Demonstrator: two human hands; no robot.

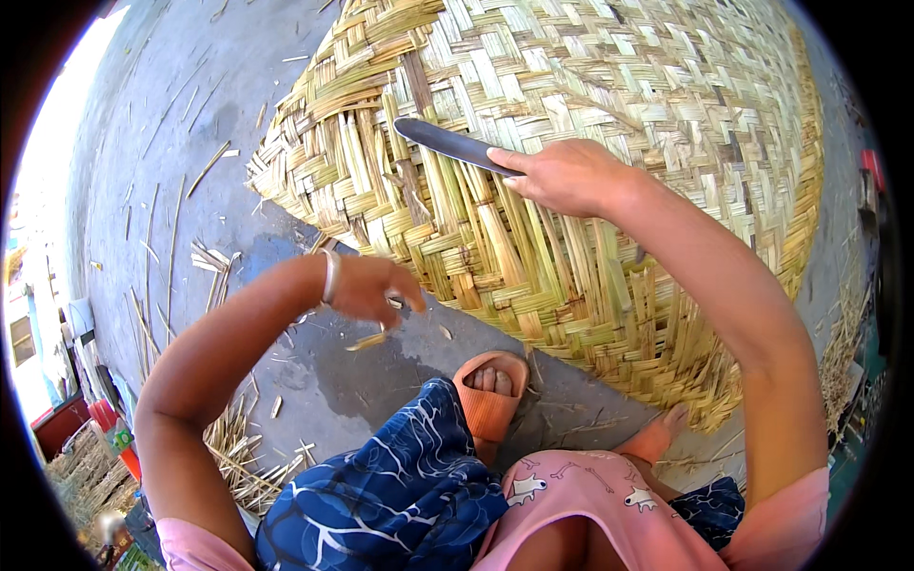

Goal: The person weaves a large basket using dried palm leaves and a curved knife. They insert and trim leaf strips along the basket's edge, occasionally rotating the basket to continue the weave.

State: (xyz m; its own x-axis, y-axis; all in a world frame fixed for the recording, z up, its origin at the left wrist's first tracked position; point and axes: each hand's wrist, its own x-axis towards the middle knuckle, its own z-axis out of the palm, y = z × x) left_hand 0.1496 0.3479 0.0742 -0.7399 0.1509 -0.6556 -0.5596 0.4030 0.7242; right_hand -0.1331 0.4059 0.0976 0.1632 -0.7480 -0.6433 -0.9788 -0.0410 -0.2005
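My right hand is closed around a long knife with a dark, flat blade and a rounded tip. Its blade points left, over the woven straw mat, and the handle is hidden in my grip. The mat is weaved in pale and yellow-green strips, with loose strip ends standing out along its near left part. My left hand, blurred by motion, hovers off the mat's near left edge with its fingers apart. Just below those fingers is a small yellow strip scrap.
Grey concrete floor surrounds the mat, strewn with cut stalks and scraps. A heap of straw bits lies at lower left. My feet, in orange sandals, stand by the mat's near edge. Assorted items line the far left rim.
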